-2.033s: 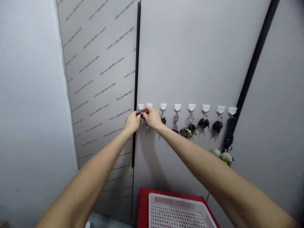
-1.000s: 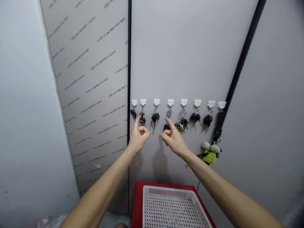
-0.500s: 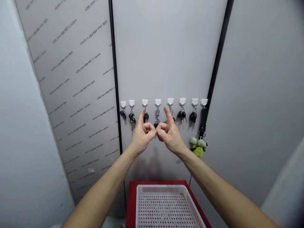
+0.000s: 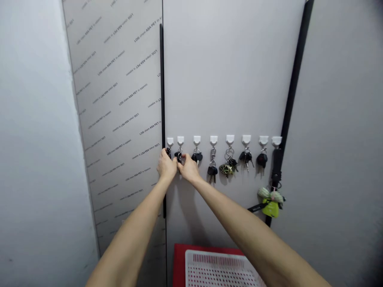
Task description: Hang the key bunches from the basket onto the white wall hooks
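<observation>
My left hand (image 4: pixel 166 165) is closed at the leftmost bunch of keys (image 4: pixel 168 152), which hangs from a small white hook (image 4: pixel 170 141). Its fingers cover most of that bunch. Beside it, my right hand (image 4: pixel 189 168) pinches the second bunch of black-headed keys (image 4: pixel 178 156), still below its own hook (image 4: pixel 180 140). The two thumbs are close together. Nearest on the right hangs a third bunch, with a round black fob (image 4: pixel 199 156). Further along are keys on a snap clip (image 4: pixel 212 171) and a bunch with a gold-coloured ornament (image 4: pixel 226 170).
More keys (image 4: pixel 246 156) and a black car key (image 4: pixel 261 160) hang to the right. At the row's end a black strap (image 4: pixel 277 163) carries a yellow-green pouch (image 4: pixel 271 208). A white perforated basket (image 4: pixel 218 259) sits on a red surface (image 4: pixel 179 263) below.
Both hands have moved left from the middle of the row to the two leftmost key bunches. Their raised index fingers have folded down onto the keys. The view has shifted left.
</observation>
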Demonstrator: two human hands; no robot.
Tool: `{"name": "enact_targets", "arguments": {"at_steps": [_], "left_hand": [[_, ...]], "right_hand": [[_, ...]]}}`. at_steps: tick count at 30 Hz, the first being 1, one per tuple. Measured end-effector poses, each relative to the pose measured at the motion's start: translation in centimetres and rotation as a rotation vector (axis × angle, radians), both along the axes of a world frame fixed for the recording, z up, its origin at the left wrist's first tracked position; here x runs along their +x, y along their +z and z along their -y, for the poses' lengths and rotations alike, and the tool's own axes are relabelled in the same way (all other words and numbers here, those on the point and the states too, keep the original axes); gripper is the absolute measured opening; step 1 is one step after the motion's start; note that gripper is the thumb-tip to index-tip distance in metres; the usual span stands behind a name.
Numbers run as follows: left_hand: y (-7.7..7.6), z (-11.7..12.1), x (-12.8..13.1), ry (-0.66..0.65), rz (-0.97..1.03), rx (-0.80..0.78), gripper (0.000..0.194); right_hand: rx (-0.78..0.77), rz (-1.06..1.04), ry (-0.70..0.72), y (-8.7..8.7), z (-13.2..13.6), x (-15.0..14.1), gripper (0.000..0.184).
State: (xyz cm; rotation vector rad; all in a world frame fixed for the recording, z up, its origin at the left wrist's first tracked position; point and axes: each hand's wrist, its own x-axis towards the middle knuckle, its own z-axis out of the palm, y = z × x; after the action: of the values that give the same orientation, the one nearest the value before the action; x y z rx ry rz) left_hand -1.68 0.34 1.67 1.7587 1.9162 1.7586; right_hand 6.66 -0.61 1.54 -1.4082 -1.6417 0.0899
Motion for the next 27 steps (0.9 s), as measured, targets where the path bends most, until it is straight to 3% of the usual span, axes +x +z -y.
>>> {"name": "enact_targets", "arguments": {"at_steps": [3,6,11,15,19,22,25,27], "left_hand": [[0.5,0.1,-0.5,0.03,-0.078,-0.069,0.036],[1.5,0.2,-1.7,0.015,-0.156,-0.014,0.028],[4.8,0.7,-2.8,0.075,-0.41,0.054,0.034],[7.9,1.1,-2.7,0.06,-0.732,-0.048,0.028],[9.7,1.1,-3.4,0.037,-0.896,-0.256,0.017],[9.6,0.8,-4.2,-0.073,-0.852,-0.229,0.02],[8.8,0.5,-4.4,-0.039,-0.707,-0.046,0.027],[8.6,0.5,-4.0,-0.015,-0.693,0.0,0.029]], "right_hand": [[-0.004,0.01,-0.044,0.1,-0.4,-0.4,0.017],[0.071,-0.046,0.008,0.9,-0.4,0.0,0.014],[0.276,-0.245,0.158,4.8,-0.5,0.0,0.015],[0.264,-0.27,0.279,7.1,-0.8,-0.7,0.008],[0.098,-0.335,0.457,5.7,0.2,-0.1,0.007],[0.021,-0.401,0.554,3.4,1.7,1.7,0.005],[0.003,-0.465,0.464,1.7,2.6,4.0,0.008],[-0.013,-0.5,0.362,1.3,2.7,5.3,0.019]]}}
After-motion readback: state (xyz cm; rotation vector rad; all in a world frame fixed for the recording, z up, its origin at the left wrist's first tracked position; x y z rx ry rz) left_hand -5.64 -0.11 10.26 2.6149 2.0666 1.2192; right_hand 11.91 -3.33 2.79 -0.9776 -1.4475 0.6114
